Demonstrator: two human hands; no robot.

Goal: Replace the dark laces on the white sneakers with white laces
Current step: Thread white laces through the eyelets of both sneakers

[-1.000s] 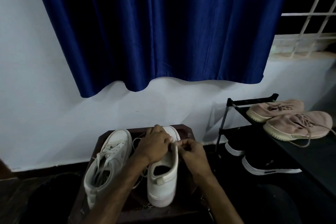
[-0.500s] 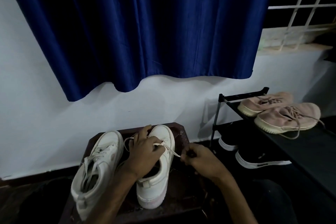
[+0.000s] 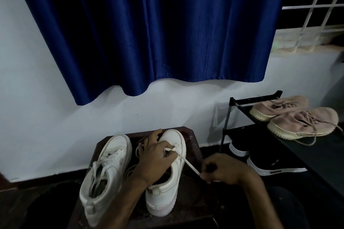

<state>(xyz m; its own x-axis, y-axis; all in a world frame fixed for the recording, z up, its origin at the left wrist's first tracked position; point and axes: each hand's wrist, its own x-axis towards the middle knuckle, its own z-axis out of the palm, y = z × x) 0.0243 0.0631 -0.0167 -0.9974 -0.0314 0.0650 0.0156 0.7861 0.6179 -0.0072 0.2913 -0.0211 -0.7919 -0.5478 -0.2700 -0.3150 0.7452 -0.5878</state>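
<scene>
Two hands tend one white sneaker (image 3: pixel 168 189) on the surface (image 3: pixel 192 141): left hand (image 3: pixel 154 161) fingers grip its upper, right hand (image 3: pixel 221 171) fingers pinch the taut white lace (image 3: pixel 190 166).

held sneaker (image 3: pixel 167 188): plain white, faint pink tint at the heel sole; under the left fingers (image 3: pixel 160 145)
lace (image 3: pixel 189 166): white, between the left fingers and the right fingers (image 3: pixel 208 172)
second sneaker (image 3: pixel 104 182): white, off-white laces, dark grey inside; just left of the left fingers
stool (image 3: pixel 193 143): dark reddish brown, below both sets of fingers
curtain (image 3: pixel 158 33): deep blue, plain, above the fingers
wall (image 3: pixel 37 98): pale blue-white
rack (image 3: pixel 256 99): black, right of the right fingers
top-shelf shoes (image 3: pixel 301 122): dusty pink, cream soles
lower-shelf shoes (image 3: pixel 264 161): black, white soles
window grille (image 3: pixel 316 5): white
</scene>
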